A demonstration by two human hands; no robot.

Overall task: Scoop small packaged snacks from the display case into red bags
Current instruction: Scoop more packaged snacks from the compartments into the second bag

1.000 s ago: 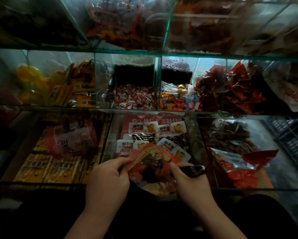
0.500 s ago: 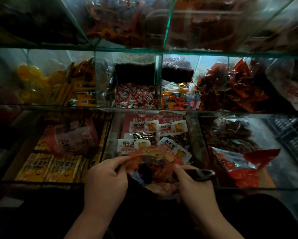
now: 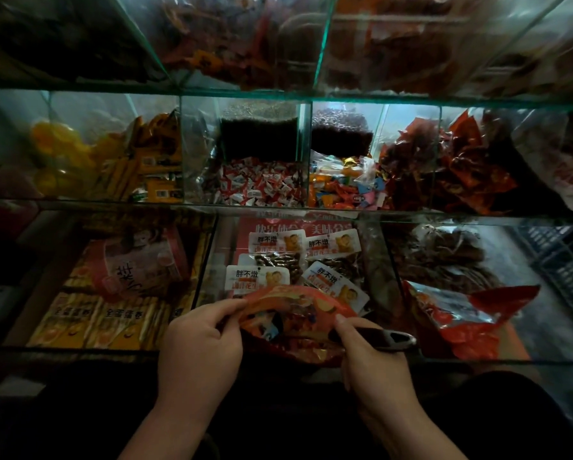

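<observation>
A red bag [image 3: 298,305] hangs open between my hands in front of the lower middle compartment, with small wrapped snacks visible inside it. My left hand [image 3: 202,343] pinches the bag's left rim. My right hand [image 3: 368,356] pinches the right rim and also holds a dark scoop [image 3: 388,338], whose handle sticks out to the right. Behind the bag lie white-labelled snack packs [image 3: 298,260]. One tier up sit red-and-white wrapped candies [image 3: 262,184] and mixed colourful candies [image 3: 345,187].
The glass display case [image 3: 278,207] has tiers split by glass dividers. Yellow stick packs and a pink tub [image 3: 139,260] fill the lower left compartment. A torn red foil bag [image 3: 461,320] and brown snacks lie lower right. A grey crate [image 3: 564,257] stands far right.
The bag's mouth has been pulled wider between my hands. The scoop handle has shifted a little to the right and points more outward.
</observation>
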